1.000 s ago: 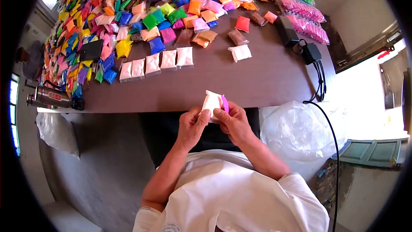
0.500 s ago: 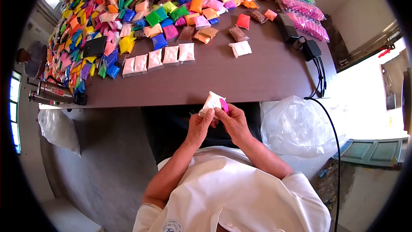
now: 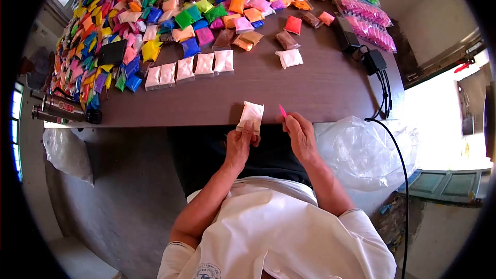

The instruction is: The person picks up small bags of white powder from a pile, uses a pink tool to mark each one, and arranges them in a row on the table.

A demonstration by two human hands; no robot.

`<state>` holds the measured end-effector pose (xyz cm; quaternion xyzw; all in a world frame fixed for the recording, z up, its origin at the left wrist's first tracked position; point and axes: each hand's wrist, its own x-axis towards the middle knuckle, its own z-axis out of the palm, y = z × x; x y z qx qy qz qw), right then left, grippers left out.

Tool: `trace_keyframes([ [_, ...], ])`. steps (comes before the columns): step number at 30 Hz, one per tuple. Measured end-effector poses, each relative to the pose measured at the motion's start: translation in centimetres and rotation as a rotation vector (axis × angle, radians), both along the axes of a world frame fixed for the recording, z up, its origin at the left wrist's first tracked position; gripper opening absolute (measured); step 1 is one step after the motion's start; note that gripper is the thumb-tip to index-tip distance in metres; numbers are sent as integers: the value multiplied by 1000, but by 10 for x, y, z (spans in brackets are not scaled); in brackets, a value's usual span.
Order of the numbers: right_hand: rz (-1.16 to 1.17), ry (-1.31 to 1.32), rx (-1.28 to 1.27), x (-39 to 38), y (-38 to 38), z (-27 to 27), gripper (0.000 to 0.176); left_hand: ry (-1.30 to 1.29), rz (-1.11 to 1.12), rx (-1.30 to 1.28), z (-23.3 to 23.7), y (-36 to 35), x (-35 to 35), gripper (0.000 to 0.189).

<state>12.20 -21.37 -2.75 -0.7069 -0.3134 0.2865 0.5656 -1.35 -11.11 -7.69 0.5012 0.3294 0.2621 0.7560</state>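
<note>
Over the table's front edge, my left hand [image 3: 241, 143] pinches a pale, cream-coloured packet [image 3: 251, 115] by its lower end, the packet standing up from the fingers. To its right, apart from the packet, my right hand [image 3: 300, 135] is closed on a small pink tool [image 3: 282, 111] whose pointed tip sticks up. Beyond them on the brown table [image 3: 206, 103], several pale packets [image 3: 185, 70] lie side by side in a row. Another white packet [image 3: 289, 59] lies alone farther right, near a brown packet [image 3: 287, 40].
A large heap of colourful packets [image 3: 204, 6] covers the back and left of the table. Steel flasks [image 3: 64, 107] stand at the left edge. Black adapters [image 3: 374, 61] with cables lie at the right. Clear plastic bags [image 3: 361, 150] hang beside the table.
My right hand has moved right, away from the packet, with the pink tool. My left hand holds the packet more upright and slightly farther left.
</note>
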Motion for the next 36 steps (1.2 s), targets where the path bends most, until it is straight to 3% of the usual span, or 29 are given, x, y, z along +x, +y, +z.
trace_keyframes([
  [5,47,-342,-112,10,17,10,19,2,20,-21,-1,-1,2,48],
  [9,39,-347,-153,4,30,18,15,-8,15,-49,-1,0,4,46],
  [14,84,-628,-175,-4,42,3,13,31,4,-32,7,-4,6,44],
  [27,15,-712,-197,21,57,-2,11,10,18,-27,6,-1,9,46],
  [29,-110,-711,-246,29,56,0,11,9,24,-30,7,-2,8,46],
  [34,106,-729,-108,13,55,21,10,-55,23,-53,4,-2,9,47],
  [36,259,-885,-58,6,61,23,10,3,0,15,8,-2,10,47],
])
